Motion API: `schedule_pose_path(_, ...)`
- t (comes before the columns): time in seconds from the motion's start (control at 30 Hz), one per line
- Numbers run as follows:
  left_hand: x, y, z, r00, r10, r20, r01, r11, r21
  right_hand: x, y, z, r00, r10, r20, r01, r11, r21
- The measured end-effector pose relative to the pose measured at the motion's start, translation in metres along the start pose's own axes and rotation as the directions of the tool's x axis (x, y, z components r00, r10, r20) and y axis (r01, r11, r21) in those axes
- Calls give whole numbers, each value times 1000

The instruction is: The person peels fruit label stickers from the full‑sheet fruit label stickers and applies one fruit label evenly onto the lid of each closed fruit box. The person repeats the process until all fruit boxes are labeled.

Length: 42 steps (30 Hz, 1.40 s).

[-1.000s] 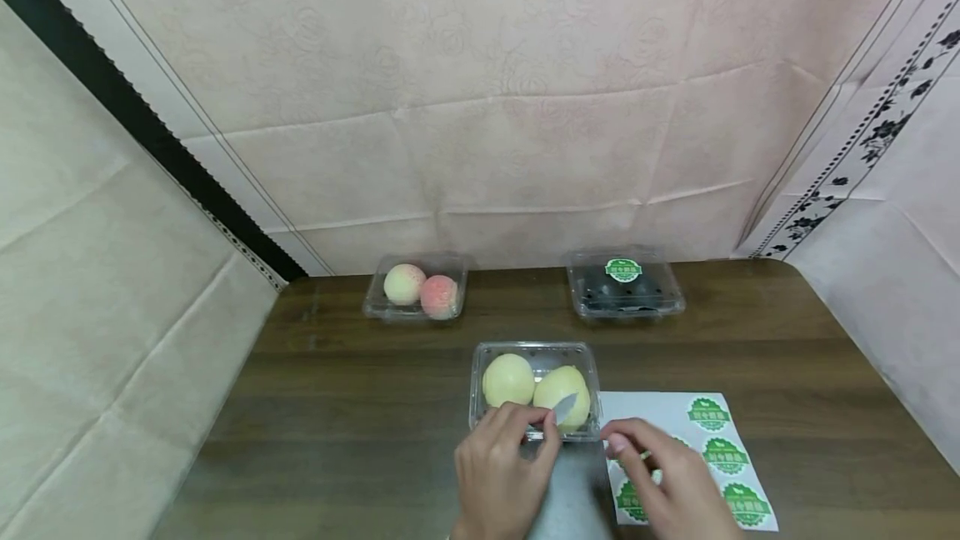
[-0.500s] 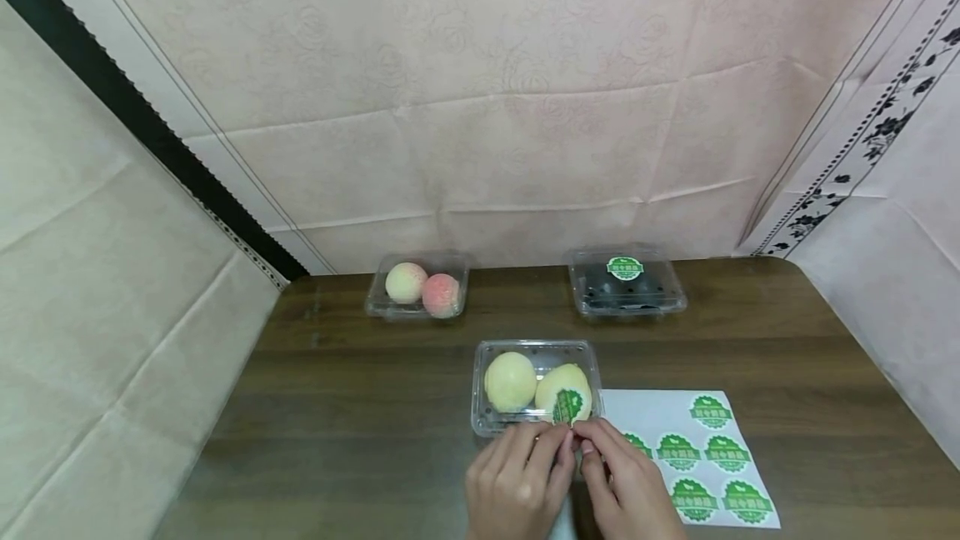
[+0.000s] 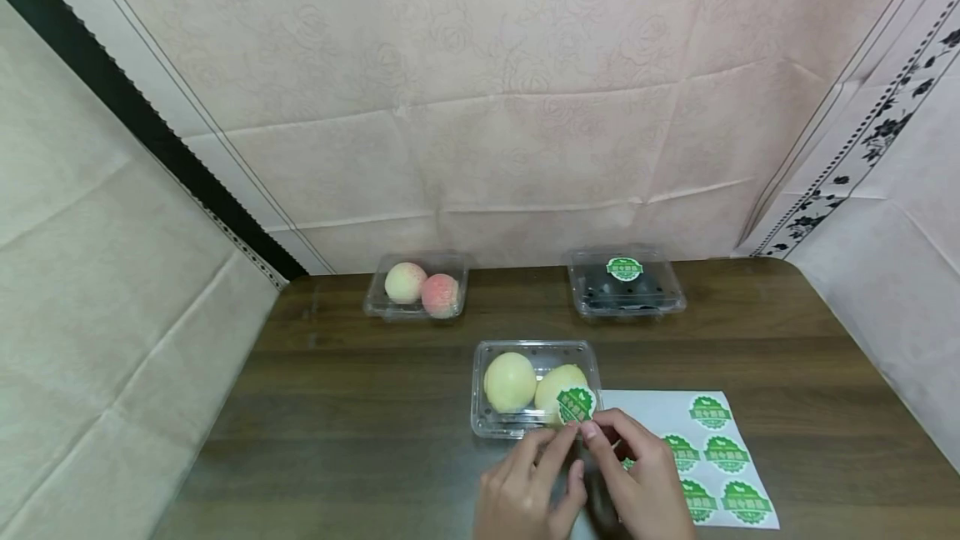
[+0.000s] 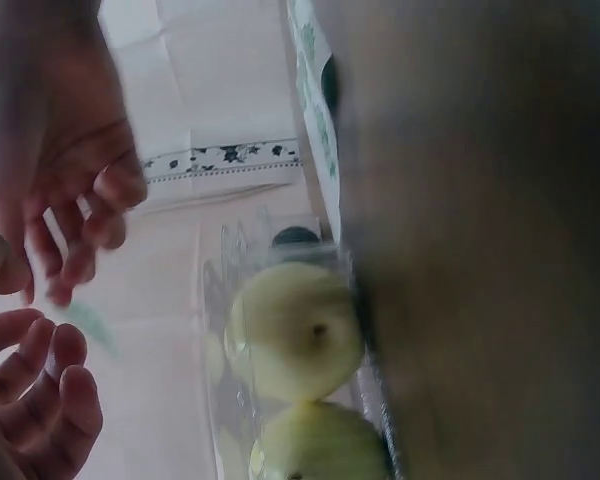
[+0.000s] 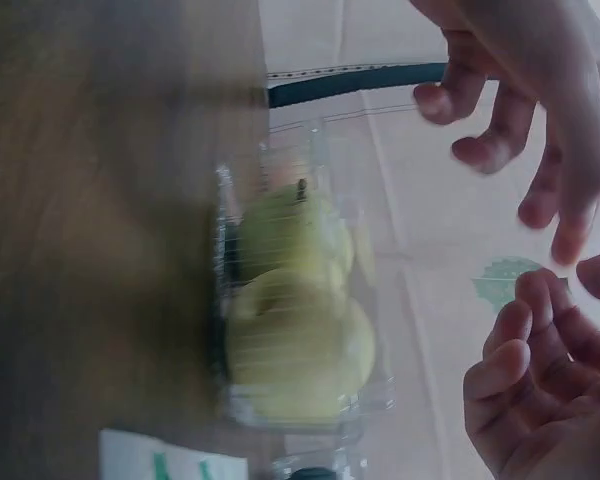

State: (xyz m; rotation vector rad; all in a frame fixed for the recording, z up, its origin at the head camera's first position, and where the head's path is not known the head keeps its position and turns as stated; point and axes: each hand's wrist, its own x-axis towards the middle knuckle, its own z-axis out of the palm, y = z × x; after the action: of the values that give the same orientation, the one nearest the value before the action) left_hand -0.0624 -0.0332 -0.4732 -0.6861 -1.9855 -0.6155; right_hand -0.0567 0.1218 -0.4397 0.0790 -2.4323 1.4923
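A round green-and-white sticker point(image 3: 576, 404) is held over the near right corner of a clear plastic clamshell box point(image 3: 480, 422). Thumb and index finger of my right hand point(image 3: 637, 473) pinch the sticker's near edge. The index fingertip of my left hand point(image 3: 528, 486) is at that same edge, its thumb apart from it and the other fingers loosely bent. Two pale yellow-green fruits, one point(image 3: 510, 382) on the left and one point(image 3: 558, 382) on the right, sit in the box. In the right wrist view the sticker point(image 5: 505, 282) shows between both hands.
A white sheet of green stickers point(image 3: 723, 482) lies right of the box, partly under my right hand. Farther back stand a clear box point(image 3: 371, 304) with two peach-like fruits and a box of dark contents point(image 3: 630, 302) with a sticker on its lid. Cloth point(image 3: 480, 148) hangs behind the wooden table point(image 3: 315, 440).
The sticker turned from its pale back to its green face. My right hand came left from over the sheet to the sticker. My left hand shifted slightly right and its thumb parted from the sticker.
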Motion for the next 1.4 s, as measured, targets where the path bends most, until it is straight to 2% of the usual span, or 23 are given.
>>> schedule_pose_path(0.07,3,-4,-4,997,-71,6,71,994,-81,1,2,-2,998,60,30,-61,997,45)
schedule_pose_path(0.1,6,-6,-6,992,-125,28,127,981,-145,1,3,-2,995,83,48,-86,994,70)
schedule_pose_path(0.13,9,-8,-9,979,-192,68,202,952,-228,2,5,-3,992,104,68,-110,990,93)
schedule_pose_path(0.17,12,-11,-12,953,-273,132,302,901,-312,3,6,-4,988,124,93,-135,983,120)
schedule_pose_path(0.2,16,-13,-14,909,-359,210,415,825,-384,3,7,-5,982,145,119,-162,975,151)
schedule_pose_path(0.23,19,-17,-17,850,-438,291,526,729,-439,4,8,-6,974,169,148,-195,964,180)
schedule_pose_path(0.3,25,-24,-20,696,-562,447,717,509,-477,5,12,-8,957,203,209,-250,940,233)
schedule_pose_path(0.33,27,-27,-21,621,-596,509,781,419,-463,5,14,-9,950,209,233,-267,930,254)
schedule_pose_path(0.37,29,-30,-22,556,-618,557,828,354,-435,5,15,-9,945,208,253,-276,921,274)
schedule_pose_path(0.4,30,-32,-22,510,-627,590,857,313,-409,4,17,-10,942,204,267,-280,915,291)
schedule_pose_path(0.43,30,-35,-22,478,-628,614,875,280,-394,5,19,-10,940,194,280,-279,909,309)
schedule_pose_path(0.47,29,-36,-21,456,-623,635,887,259,-383,5,20,-10,942,173,286,-265,909,322)
schedule_pose_path(0.5,29,-37,-21,441,-616,653,894,242,-376,5,22,-10,944,154,290,-250,909,332)
schedule_pose_path(0.57,26,-37,-20,424,-599,679,902,215,-374,5,23,-10,947,124,298,-229,909,349)
schedule_pose_path(0.67,24,-35,-18,415,-587,695,902,169,-396,7,25,-10,945,102,311,-216,909,356)
schedule_pose_path(0.7,23,-34,-18,416,-588,693,900,156,-408,8,25,-10,942,104,319,-221,908,355)
schedule_pose_path(0.83,23,-33,-18,443,-599,667,877,135,-461,11,27,-12,918,142,371,-271,906,324)
schedule_pose_path(0.93,22,-33,-19,460,-599,656,865,136,-483,14,30,-14,885,167,435,-315,902,295)
schedule_pose_path(1.03,20,-34,-19,465,-599,652,865,152,-477,17,35,-15,868,157,472,-309,913,265)
schedule_pose_path(1.1,18,-34,-19,466,-601,649,868,169,-467,17,37,-15,873,141,468,-279,930,240)
schedule_pose_path(1.2,15,-34,-17,465,-612,639,870,183,-458,18,40,-13,890,171,422,-268,946,184)
schedule_pose_path(1.33,13,-34,-15,459,-631,625,871,183,-456,19,39,-9,901,277,335,-335,933,131)
schedule_pose_path(1.4,14,-34,-14,458,-638,619,871,185,-455,19,38,-8,905,297,304,-348,929,129)
